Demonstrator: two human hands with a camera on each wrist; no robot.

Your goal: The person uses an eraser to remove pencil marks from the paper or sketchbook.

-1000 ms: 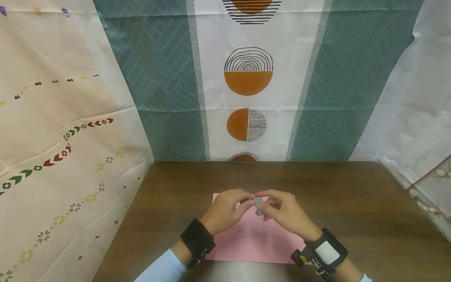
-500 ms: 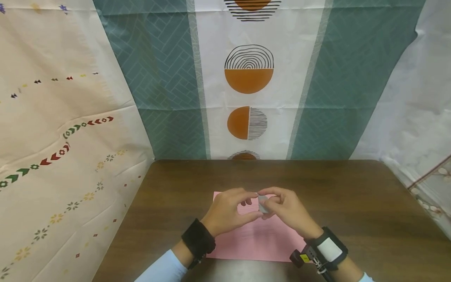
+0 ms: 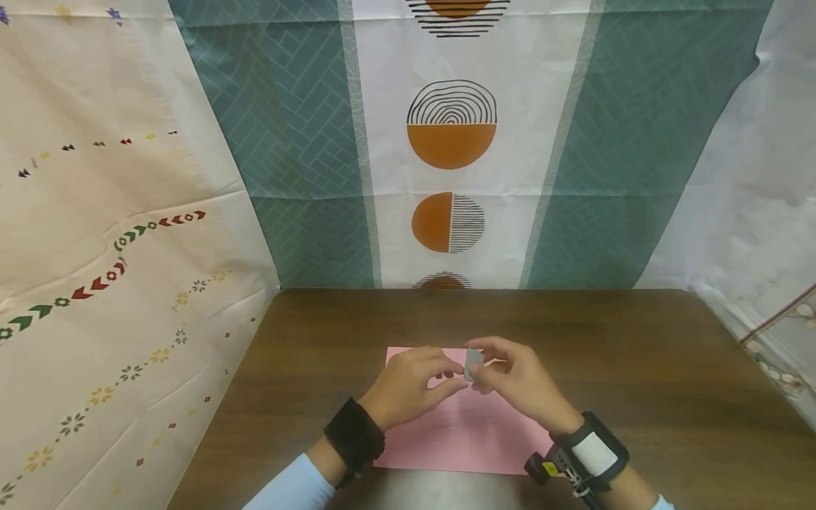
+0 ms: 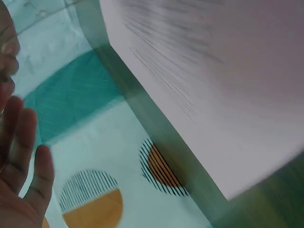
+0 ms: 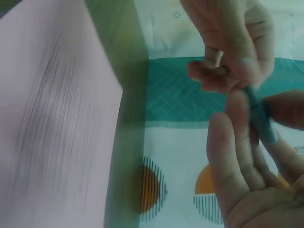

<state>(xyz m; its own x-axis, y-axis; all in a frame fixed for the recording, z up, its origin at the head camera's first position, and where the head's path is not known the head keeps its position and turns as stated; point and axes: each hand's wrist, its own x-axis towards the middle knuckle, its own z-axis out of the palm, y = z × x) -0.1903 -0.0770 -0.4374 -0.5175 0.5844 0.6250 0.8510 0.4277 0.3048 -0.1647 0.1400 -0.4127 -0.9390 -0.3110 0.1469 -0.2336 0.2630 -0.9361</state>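
A small flat grey piece (image 3: 473, 363), smooth and slightly elongated, is held up over a sheet of pink paper (image 3: 472, 439). My right hand (image 3: 519, 375) pinches it between thumb and fingers. In the right wrist view, the piece (image 5: 259, 116) appears edge-on, thin and blue-grey. My left hand (image 3: 411, 382) comes to its left side, thumb and index tips right at the edge with a small gap between them. Loose, fairly straight fingers of the left hand (image 4: 21, 161) show in the left wrist view, where the piece is out of sight.
Dark pencil-like strokes mark the paper (image 5: 61, 123) in the right wrist view. Under it lies a brown wooden table (image 3: 319, 340). Patterned cloth (image 3: 306, 177) hangs behind the table, and a cream cloth (image 3: 127, 304) covers the left side.
The grey piece has turned between the fingers and now shows a narrow upright face. The left thumb and index finger spread apart around it, then drew closer together at its left edge.
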